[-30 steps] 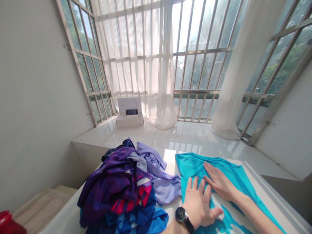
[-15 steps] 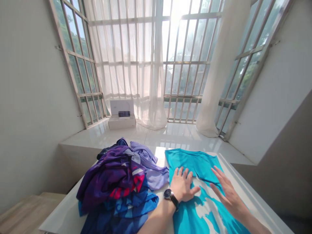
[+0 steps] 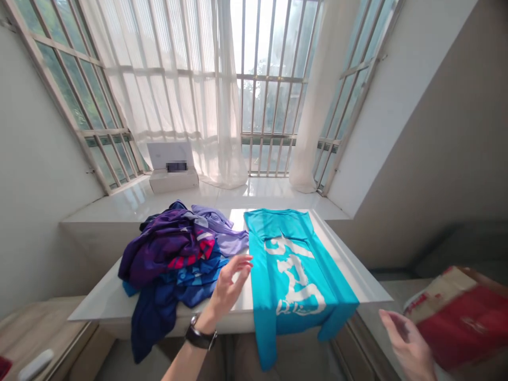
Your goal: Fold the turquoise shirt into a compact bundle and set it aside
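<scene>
A turquoise shirt (image 3: 293, 270) with large white lettering lies flat on the white table (image 3: 357, 275), parts of it hanging over the front edge. My left hand (image 3: 232, 283), with a black-strapped watch (image 3: 200, 333) on its wrist, is raised just left of the shirt. Its fingers curve loosely with the thumb apart, and it holds nothing. Off the table's right front corner is my right hand (image 3: 408, 341), open and without anything in it. Left of the shirt sits a crumpled heap of purple, blue and lilac clothes (image 3: 170, 248).
To the right stands a red and tan paper bag (image 3: 464, 317), close to my right hand. A white box (image 3: 174, 180) with a raised lid rests on the window ledge (image 3: 270, 190). Sheer curtains (image 3: 190, 95) hang before barred windows. A wooden surface (image 3: 35, 323) is at lower left.
Both hands have come off the shirt and drawn apart: the left back toward the heap, the right out beyond the table. The view has tilted down and turned right, bringing the bag into sight.
</scene>
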`<state>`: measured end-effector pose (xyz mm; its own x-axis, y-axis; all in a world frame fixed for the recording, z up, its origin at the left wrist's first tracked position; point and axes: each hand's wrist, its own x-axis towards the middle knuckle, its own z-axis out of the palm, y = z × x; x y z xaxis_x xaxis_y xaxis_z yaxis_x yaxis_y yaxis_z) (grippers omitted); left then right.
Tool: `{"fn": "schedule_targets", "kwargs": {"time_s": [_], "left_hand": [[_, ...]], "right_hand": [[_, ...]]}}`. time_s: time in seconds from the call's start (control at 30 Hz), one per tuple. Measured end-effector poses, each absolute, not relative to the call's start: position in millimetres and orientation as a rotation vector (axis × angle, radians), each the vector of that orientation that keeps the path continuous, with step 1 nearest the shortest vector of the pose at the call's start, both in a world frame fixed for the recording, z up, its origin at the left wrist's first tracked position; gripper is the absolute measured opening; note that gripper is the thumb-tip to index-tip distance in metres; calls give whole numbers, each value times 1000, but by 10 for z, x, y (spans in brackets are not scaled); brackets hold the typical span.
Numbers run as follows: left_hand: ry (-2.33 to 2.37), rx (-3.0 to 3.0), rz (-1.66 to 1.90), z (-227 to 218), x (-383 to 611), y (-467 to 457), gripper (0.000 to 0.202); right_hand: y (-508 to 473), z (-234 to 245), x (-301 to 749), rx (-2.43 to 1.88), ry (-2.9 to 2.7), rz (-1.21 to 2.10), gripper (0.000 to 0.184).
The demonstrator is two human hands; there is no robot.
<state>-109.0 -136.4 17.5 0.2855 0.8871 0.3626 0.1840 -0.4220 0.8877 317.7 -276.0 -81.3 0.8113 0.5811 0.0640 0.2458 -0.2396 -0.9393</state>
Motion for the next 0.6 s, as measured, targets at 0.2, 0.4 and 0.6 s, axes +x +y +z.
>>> {"fn": "schedule_targets", "kwargs": {"time_s": [0.2, 0.4, 0.6], "left_hand": [[1215, 1189, 1006, -608, -1574, -2432, 43], [1268, 1250, 766, -1139, -1191, -2616, 57], [1217, 1261, 860, -938, -802, -2487, 41]], "right_hand": [[-2738, -1008, 3139, -1832, -673, 566, 61], [-2637, -893, 2894, -1680, -890, 746, 49], [-2600, -904, 2889, -1584, -952, 948, 52]]}}
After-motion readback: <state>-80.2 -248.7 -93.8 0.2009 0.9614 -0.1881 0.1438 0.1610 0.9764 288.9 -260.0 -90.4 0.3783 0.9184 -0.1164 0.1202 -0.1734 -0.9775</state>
